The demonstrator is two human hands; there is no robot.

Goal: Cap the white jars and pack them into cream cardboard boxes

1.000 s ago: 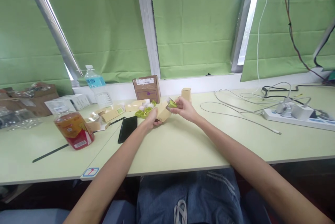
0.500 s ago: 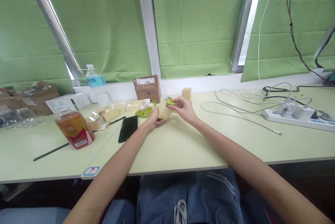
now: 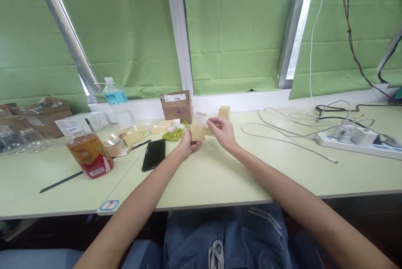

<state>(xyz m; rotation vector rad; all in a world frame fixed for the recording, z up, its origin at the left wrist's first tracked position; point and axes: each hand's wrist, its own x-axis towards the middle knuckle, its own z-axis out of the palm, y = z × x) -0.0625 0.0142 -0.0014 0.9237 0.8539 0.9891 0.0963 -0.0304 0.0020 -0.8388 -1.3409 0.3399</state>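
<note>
A small tan box (image 3: 198, 133) with a raised flap is held upright over the table by my left hand (image 3: 188, 143), whose fingers wrap round its left side and base. My right hand (image 3: 221, 130) is at the box's upper right, thumb and forefinger pinched together by the flap; what they hold, if anything, is too small to make out. Another tan box (image 3: 224, 112) stands just behind my right hand. Green ring-like pieces (image 3: 172, 135) and white balls (image 3: 173, 128) lie left of my left hand.
A black phone (image 3: 153, 154), an orange-red bottle (image 3: 90, 154) and a clear water bottle (image 3: 121, 107) are on the left. A brown carton (image 3: 176, 107) stands at the back. Cables and a white power strip (image 3: 354, 142) lie on the right.
The green piece at my right fingertips is no longer seen there. The held box has turned more upright, its flap now showing. My right hand has moved slightly right.
</note>
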